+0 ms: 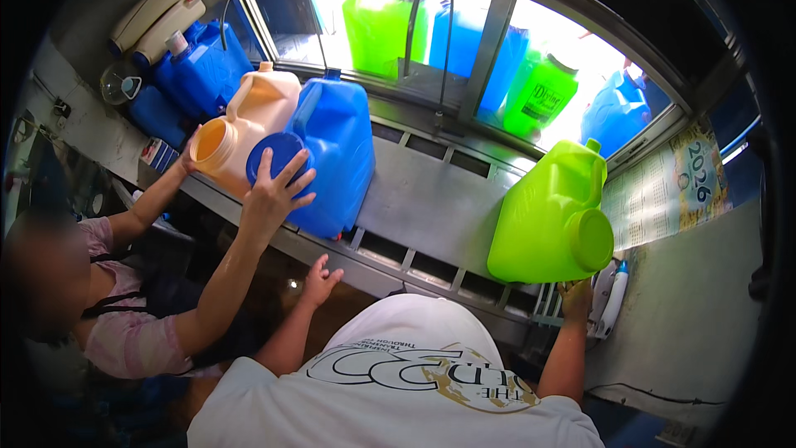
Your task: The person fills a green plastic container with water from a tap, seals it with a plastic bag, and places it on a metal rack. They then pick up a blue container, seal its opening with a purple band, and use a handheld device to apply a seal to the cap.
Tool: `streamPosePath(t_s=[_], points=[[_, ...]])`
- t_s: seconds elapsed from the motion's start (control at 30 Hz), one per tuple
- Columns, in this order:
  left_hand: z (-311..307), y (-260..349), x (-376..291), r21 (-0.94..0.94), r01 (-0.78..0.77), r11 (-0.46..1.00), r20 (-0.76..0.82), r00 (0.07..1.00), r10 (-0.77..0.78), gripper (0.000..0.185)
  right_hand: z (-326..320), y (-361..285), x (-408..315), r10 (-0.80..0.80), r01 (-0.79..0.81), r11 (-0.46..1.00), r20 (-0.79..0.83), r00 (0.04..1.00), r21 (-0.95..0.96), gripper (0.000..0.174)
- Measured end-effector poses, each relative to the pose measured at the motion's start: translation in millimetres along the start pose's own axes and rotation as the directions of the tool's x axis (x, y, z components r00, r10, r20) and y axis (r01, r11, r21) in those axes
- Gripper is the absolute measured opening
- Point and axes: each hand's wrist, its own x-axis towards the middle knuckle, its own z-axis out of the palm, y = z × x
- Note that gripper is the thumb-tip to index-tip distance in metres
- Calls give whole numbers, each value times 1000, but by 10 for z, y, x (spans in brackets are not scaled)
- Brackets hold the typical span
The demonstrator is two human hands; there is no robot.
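My left hand [320, 282] is held over the front edge of the steel counter [429, 186]. Its fingers are spread and hold nothing. At the counter's right end, my right hand [576, 298] reaches the lower edge of a lime-green plastic water jug [528, 224]. The jug partly hides its fingers, so I cannot tell whether they grip it. A round green screw cap [591, 240] closes the jug's wide mouth. To the left, a blue water jug [341, 155] stands beside a beige jug [252, 115] with an uncapped wide mouth.
A co-worker's hand [277, 183] is on the blue cap [277, 155]; their other hand [188, 152] touches the beige jug. Curved metal tubes [410, 18] rise along the window. More blue jugs [211, 68] crowd the left. Slotted openings [429, 270] line the counter's front.
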Motion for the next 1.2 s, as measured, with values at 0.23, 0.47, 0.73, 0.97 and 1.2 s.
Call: streamPosePath(t_s=[0.23, 0.47, 0.73, 0.97, 1.2], points=[[-335, 399, 167, -61, -173, 983, -73, 983, 169, 88, -48, 903, -503, 222, -87, 453, 18, 975, -888, 52], [-470, 567, 759, -12, -575, 818, -264, 791, 552, 98, -181, 1855, -1614, 419, 72, 205, 154, 895, -976, 62], [-479, 947, 1153, -347, -605, 716, -207, 795, 571, 98, -540, 1717, -2194, 282, -158, 213, -94, 955, -964, 57], [-649, 1478, 1135, -83, -692, 717, -99, 722, 685, 145, -781, 2012, -2314, 296, -170, 176, -112, 948, -970, 52], [-828, 2318, 1287, 30, -895, 446, 18, 446, 895, 152, -527, 1914, -2101, 332, -211, 172, -145, 932, -962, 57]])
